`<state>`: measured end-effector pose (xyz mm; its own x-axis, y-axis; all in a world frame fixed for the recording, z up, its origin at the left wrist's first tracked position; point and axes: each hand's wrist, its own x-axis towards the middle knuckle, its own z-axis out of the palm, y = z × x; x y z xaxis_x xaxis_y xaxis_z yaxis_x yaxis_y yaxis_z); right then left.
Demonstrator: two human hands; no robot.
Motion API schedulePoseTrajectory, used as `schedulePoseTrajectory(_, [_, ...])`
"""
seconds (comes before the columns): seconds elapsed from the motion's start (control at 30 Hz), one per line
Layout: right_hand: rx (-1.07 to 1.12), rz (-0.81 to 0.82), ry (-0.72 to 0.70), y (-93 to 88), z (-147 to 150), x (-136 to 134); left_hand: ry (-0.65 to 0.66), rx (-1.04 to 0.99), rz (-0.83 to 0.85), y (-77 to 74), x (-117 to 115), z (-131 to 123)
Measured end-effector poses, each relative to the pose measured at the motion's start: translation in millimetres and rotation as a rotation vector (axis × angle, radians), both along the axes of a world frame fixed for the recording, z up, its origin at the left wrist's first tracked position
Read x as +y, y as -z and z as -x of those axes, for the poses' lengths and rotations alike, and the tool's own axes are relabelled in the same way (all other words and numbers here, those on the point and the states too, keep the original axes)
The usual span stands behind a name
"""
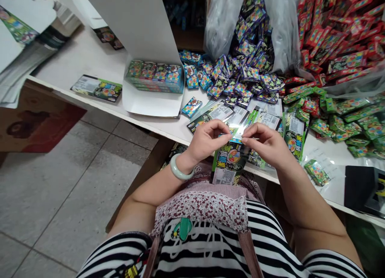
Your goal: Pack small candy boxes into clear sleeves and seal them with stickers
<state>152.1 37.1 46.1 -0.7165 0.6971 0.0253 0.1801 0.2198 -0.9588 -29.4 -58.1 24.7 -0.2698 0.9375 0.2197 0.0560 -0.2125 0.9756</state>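
At the front edge of the table, my left hand [209, 146] is closed, thumb and fingers pinching the top edge of a black-and-green printed packet [230, 158]. My right hand [264, 144] pinches the same edge at its other corner. A blue strip and something clear and shiny show between the fingertips. The packet hangs down in front of the apron, its white label at the bottom. Just beyond the hands lie several similar printed packets [270, 119] with barcode labels. One small blue candy box [191, 107] lies apart, left of them.
A white display carton [153, 105], lid raised, holds rows of small boxes. Purple boxes [249, 73] spill from a clear bag at the back. Red boxes [339, 37] and green boxes [361, 121] are heaped at right. A flat printed packet [96, 87] lies left, near stacked cartons [36, 49].
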Motion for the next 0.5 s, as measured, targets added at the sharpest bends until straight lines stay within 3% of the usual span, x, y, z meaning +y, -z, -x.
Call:
schedulePoseTrajectory(0.23, [0.025,-0.311,-0.110,-7.7,-11.7,-9.9,0.194,0.084,-0.042,-1.1,-10.1,19.2])
schedulePoseTrajectory(0.5, [0.082,-0.398,0.049,11.8,-16.6,-21.9,0.236,-0.007,0.096,-6.1,0.4,21.9])
